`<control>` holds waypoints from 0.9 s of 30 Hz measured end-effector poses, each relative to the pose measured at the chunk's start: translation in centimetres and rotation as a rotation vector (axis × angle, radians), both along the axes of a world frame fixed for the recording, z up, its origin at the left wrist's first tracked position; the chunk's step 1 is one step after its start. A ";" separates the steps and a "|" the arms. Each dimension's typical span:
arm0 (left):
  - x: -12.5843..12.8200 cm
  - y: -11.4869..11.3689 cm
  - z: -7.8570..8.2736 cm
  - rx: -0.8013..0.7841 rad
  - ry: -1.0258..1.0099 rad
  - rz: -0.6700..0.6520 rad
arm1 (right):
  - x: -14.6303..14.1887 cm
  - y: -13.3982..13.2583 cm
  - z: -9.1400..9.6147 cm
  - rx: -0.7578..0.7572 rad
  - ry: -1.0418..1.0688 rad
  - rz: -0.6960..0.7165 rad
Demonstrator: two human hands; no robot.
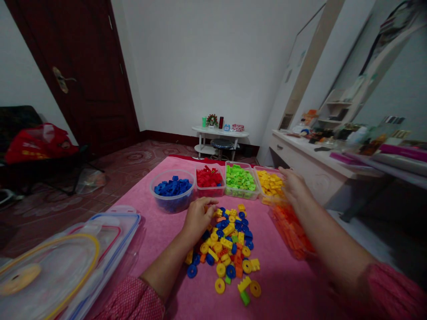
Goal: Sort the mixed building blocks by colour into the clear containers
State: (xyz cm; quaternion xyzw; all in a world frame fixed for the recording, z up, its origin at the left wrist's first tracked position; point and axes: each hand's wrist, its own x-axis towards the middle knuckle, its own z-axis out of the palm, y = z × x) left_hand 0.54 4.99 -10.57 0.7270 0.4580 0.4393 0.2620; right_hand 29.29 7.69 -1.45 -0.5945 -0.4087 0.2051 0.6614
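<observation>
A mixed pile of toy building blocks and wheels [228,242], in yellow, blue, orange, red and green, lies loose on the pink cloth. My left hand [199,218] rests at the pile's upper left edge, fingers apart, and I see nothing held in it. On the other side, my right hand [294,186] is over the right edge of the clear box of yellow blocks [270,183]. Its fingers look stretched out, slightly blurred, with nothing visible in them. Under my right forearm stands a box of orange blocks [293,233], partly hidden by the arm.
Behind the pile stand a round tub of blue blocks [173,193], a box of red blocks [209,180] and a box of green blocks [240,180]. Stacked clear lids [83,253] lie at the left. A cluttered white dresser [310,155] stands to the right.
</observation>
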 end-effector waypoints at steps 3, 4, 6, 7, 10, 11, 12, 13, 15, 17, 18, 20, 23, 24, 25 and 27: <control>0.0 -0.1 0.1 0.018 0.054 -0.013 | -3.8 -2.1 -1.1 -0.015 0.063 0.036; 0.0 -0.2 0.1 0.028 0.069 -0.018 | -4.9 -2.8 -1.5 -0.047 0.028 0.138; 0.0 -0.3 0.2 0.047 0.094 -0.028 | -6.8 -4.1 -2.3 -0.153 -0.113 0.336; -0.1 -0.3 0.3 0.055 0.109 -0.036 | -7.4 -4.6 -2.7 -0.201 -0.220 0.404; 0.0 -0.5 0.3 0.076 0.156 -0.074 | -8.0 -5.4 -4.1 -0.290 -0.618 0.475; 0.0 -0.6 0.3 0.084 0.166 -0.084 | -8.0 -5.5 -4.5 -0.328 -0.727 0.481; 0.1 -0.6 0.3 0.092 0.171 -0.091 | -7.9 -5.6 -5.0 -0.379 -0.810 0.490; 0.2 -0.7 0.3 0.099 0.171 -0.096 | -7.8 -5.7 -5.4 -0.432 -0.873 0.501; 0.4 -0.7 0.3 0.117 0.172 -0.111 | -7.8 -5.8 -6.1 -0.517 -0.949 0.512; 0.5 -0.8 0.3 0.134 0.191 -0.136 | -7.8 -5.9 -6.6 -0.545 -0.984 0.515; 0.5 -0.9 0.3 0.141 0.207 -0.148 | -7.8 -5.9 -6.6 -0.546 -0.989 0.507; 0.5 -0.9 0.3 0.148 0.244 -0.166 | -7.7 -5.9 -6.5 -0.533 -1.000 0.466; 0.5 -0.9 0.1 0.155 0.267 -0.181 | -7.5 -6.1 -5.9 -0.534 -1.057 0.426; 0.5 -0.9 0.1 0.157 0.268 -0.184 | -7.4 -6.2 -5.7 -0.539 -1.085 0.443; 0.5 -0.9 0.1 0.158 0.272 -0.186 | -7.4 -6.4 -5.5 -0.544 -1.111 0.473; 0.5 -0.9 0.1 0.156 0.294 -0.188 | -7.6 -6.7 -5.3 -0.547 -1.152 0.528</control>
